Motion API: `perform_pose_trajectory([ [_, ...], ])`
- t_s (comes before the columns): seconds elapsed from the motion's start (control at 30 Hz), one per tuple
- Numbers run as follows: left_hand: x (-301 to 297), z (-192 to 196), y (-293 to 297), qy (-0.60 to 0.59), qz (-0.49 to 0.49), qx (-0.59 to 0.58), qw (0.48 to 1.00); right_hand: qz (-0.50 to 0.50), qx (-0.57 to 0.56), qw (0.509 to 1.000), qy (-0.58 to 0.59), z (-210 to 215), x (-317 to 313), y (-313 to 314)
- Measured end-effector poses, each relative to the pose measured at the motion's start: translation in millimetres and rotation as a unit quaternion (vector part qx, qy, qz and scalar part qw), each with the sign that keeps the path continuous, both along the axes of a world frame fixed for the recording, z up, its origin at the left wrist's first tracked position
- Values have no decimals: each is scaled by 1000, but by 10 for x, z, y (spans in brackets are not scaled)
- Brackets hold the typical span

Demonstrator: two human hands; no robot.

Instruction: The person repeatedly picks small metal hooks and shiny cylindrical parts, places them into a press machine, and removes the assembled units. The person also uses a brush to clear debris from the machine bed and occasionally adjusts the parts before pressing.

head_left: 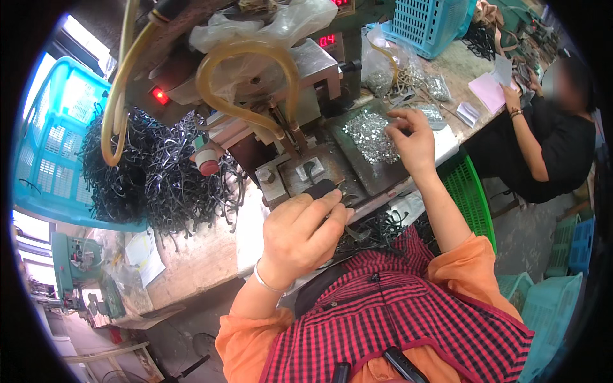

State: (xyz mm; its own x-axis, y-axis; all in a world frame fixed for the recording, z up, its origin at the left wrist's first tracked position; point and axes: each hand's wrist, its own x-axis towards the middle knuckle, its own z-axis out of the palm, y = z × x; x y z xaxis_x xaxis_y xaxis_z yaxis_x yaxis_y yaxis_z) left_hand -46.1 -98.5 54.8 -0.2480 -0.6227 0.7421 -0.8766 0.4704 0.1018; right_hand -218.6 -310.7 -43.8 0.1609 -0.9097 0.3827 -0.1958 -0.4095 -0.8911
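My left hand (300, 233) is closed round a dark, black part (319, 189) at the front of the machine's metal bed. The fingers hide most of this part. A thin dark end (310, 169) lies on the small bright plate just beyond it, under the machine's tool head (290, 134). My right hand (414, 142) is over the right edge of a heap of small silver metal pieces (370, 137). Its thumb and forefinger are bent, with a gap between them and no piece visible there. The heap lies on a dark metal tray (345, 143) beside the bed.
Left of the machine, a big tangle of black curved parts (172, 172) spills beside a blue basket (57, 147). A red push button (207, 163) juts out nearby. Yellowish hoses (211, 70) loop overhead. A green crate (469, 198) stands at right; beyond it sits a person in black (543, 140).
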Motion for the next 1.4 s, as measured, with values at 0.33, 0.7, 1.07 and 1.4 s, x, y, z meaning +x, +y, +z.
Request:
perform_pose_trajectory([
  [0.33,50,62,-34,29,-24,19,999,14,-206,964,165,-135,271,18],
  [0.7,338,-675,535,204,219,-168,939,-35,-272,935,227,-159,230,84],
  [1.07,2426,-1142,-251,-177,420,99,884,115,-17,993,-17,-230,384,12],
  [1.4,1874,-1111,295,-22,412,-38,910,74,27,996,38,124,26,317],
])
